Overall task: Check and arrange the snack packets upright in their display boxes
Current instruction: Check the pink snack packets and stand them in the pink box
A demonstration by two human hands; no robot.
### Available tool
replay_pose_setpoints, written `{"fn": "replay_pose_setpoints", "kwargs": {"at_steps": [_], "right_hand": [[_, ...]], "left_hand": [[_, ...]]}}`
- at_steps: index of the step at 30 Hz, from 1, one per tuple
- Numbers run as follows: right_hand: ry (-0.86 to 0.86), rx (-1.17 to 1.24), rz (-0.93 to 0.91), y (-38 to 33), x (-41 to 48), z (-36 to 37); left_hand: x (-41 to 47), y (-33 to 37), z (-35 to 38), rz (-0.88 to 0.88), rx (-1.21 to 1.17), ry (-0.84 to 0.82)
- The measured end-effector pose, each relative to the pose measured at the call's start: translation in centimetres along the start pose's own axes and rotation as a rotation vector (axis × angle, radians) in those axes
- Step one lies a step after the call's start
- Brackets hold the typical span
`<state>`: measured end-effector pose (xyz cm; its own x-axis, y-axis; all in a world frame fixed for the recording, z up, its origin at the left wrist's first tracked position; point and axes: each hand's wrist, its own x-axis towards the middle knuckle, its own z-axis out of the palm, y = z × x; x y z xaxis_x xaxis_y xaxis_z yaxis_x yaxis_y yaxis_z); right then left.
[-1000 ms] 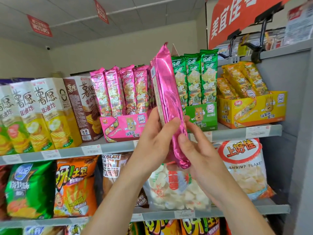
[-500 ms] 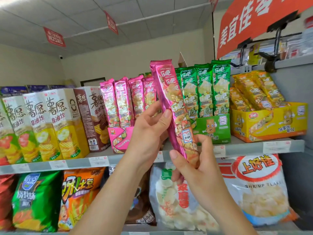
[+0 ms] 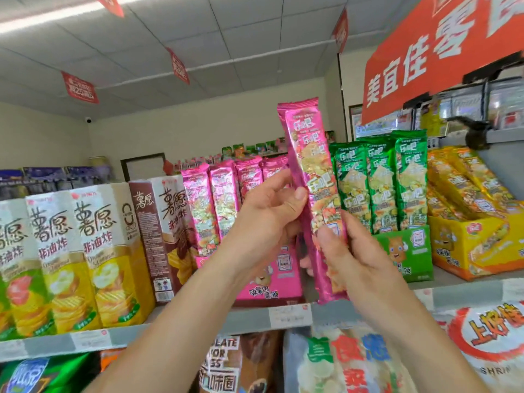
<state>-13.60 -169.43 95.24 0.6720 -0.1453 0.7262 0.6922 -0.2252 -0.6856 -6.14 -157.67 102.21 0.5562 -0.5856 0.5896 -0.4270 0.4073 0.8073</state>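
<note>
The pink packet (image 3: 312,194) is held in the air in front of the shelf (image 3: 249,319), roughly upright, top leaning slightly left, printed face outward. It is out of the pink display box (image 3: 269,282), which stands behind it on the shelf with a row of pink packets (image 3: 221,202) upright inside.

Left hand (image 3: 266,219): pinches the packet's left edge at mid-height, thumb on the front.
Right hand (image 3: 351,259): grips the lower part, thumb across the front, fingers curled behind.

The gap it would return to is hidden behind the hands.

Likely faults from here:
- Lowered at a tilt, the long packet may catch the box wall or tip its neighbours
- The green display box (image 3: 408,251) stands just beside; a drift right could put the packet in the wrong box
- The foil looks slick; a loosened pinch may let it slide
- Too firm a squeeze may crush the contents
</note>
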Motion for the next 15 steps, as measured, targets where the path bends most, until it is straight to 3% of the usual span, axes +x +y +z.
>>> {"fn": "replay_pose_setpoints", "kwargs": {"at_steps": [3, 6, 7, 10, 12, 15], "right_hand": [[0.066, -0.106, -0.075, -0.6, 2.0, 0.3], [0.189, -0.106, -0.096, -1.1, 4.2, -0.4], [0.222, -0.090, -0.080, -1.2, 5.0, -0.7], [0.283, -0.014, -0.027, -2.2, 7.2, -1.3], [0.300, 0.031, -0.041, -3.2, 8.4, -1.6], [0.281, 0.004, -0.087, -4.8, 10.1, -1.9]], "left_hand": [[1.3, 0.9, -0.4, 0.053, 0.208, -0.043], [2.9, 2.5, -1.4, 0.167, 0.576, -0.036], [3.6, 3.1, -1.9, 0.239, 0.747, -0.006], [5.9, 4.1, -3.2, 0.538, 1.554, 0.042], [6.9, 3.8, -3.9, 0.482, 1.899, 0.006], [7.3, 2.7, -4.9, 0.367, 2.012, -0.102]]}}
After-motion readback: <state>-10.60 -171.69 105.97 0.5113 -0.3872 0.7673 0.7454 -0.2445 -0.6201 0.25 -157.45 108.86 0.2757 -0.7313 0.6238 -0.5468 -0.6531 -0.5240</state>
